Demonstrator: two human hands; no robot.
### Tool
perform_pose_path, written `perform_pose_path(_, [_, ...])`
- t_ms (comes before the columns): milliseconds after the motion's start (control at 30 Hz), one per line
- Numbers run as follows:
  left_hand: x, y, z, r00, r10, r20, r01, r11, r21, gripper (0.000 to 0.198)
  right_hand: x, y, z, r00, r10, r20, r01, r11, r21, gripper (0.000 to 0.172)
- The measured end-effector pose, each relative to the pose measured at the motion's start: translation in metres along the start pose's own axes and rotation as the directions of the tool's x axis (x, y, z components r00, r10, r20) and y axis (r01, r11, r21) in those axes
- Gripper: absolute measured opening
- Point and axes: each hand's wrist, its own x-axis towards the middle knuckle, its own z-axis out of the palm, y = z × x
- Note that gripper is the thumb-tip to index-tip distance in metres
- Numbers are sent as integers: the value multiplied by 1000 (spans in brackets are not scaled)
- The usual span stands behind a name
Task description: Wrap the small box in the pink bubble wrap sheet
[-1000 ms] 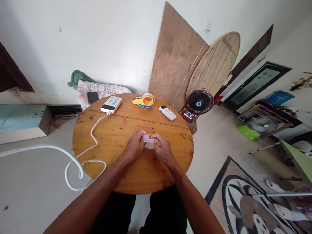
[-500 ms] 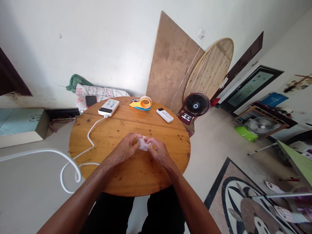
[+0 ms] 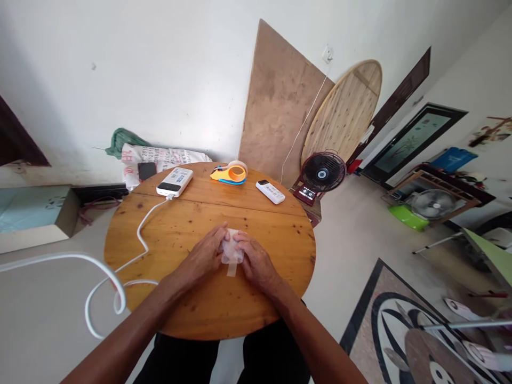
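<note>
A small, whitish, translucent packet [image 3: 231,253] is on or just above the wooden table, near its middle. From its lower edge a short strip of clear tape [image 3: 232,270] sticks out toward me. My left hand [image 3: 207,249] grips the packet's left side, fingertips at its upper corner. On the opposite side my right hand [image 3: 256,260] holds it, with fingers bent over the top right part. The thumbs are mostly hidden, and I cannot make out what the packet contains.
On the round table [image 3: 180,304], a white power bank [image 3: 175,182] with a white cable [image 3: 141,232] stands back left. A yellow-orange tape dispenser [image 3: 229,173] is at the back, and another white power bank [image 3: 270,191] at back right. A dark red fan [image 3: 323,172] stands beyond.
Both hands have come down and slightly toward me with the packet. Its broad face now shows flat between them, and the tape strip at its lower edge has come into view.
</note>
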Motion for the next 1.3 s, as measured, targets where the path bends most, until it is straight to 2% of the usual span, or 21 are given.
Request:
perform_pose_path(200, [5, 11, 5, 993, -116, 10, 114, 962, -248, 29, 2, -3, 0, 997, 57, -47, -54, 996, 72, 25])
perform_pose_path(300, [4, 18, 0, 987, -162, 3, 155, 933, -325, 24, 7, -6, -10, 987, 157, -42, -147, 971, 187, 22])
perform_pose_path(400, [7, 23, -8, 955, -263, 134, 295, 872, -390, 27, 14, -5, -20, 951, 303, 61, -300, 862, 408, 21])
perform_pose_path(467, [12, 25, -12, 919, -334, 211, 390, 850, -355, 34, 20, 0, -21, 924, 354, 146, -370, 727, 579, 24])
perform_pose_path(500, [15, 25, -12, 911, -360, 199, 407, 859, -309, 35, 23, 3, -19, 911, 378, 167, -390, 656, 646, 26])
perform_pose_path(567, [23, 26, -13, 922, -376, 91, 386, 906, -175, 32, 28, 11, -13, 877, 450, 167, -421, 555, 717, 29])
perform_pose_path(600, [27, 25, -12, 932, -361, 37, 362, 925, -112, 29, 30, 14, -10, 858, 489, 158, -436, 531, 727, 29])
perform_pose_path(667, [34, 23, -10, 943, -332, -2, 331, 941, -72, 26, 33, 19, -3, 827, 545, 134, -458, 517, 723, 29])
perform_pose_path(767, [41, 17, -3, 930, -366, 11, 357, 898, -259, 30, 37, 24, 1, 809, 578, 106, -465, 520, 716, 28])
perform_pose_path(933, [44, 9, 14, 907, -421, 5, 344, 733, -587, 41, 39, 27, 3, 800, 592, 96, -469, 518, 715, 30])
perform_pose_path(1000, [44, 7, 18, 900, -433, -41, 314, 712, -627, 45, 39, 27, 6, 795, 603, 71, -450, 507, 735, 33])
perform_pose_path(1100, [41, 9, 19, 889, -439, -131, 267, 729, -631, 44, 37, 28, 13, 783, 621, 35, -422, 490, 763, 35])
perform_pose_path(1300, [31, 16, 7, 911, -386, -145, 206, 731, -650, 32, 32, 34, 20, 756, 655, -17, -403, 485, 776, 45])
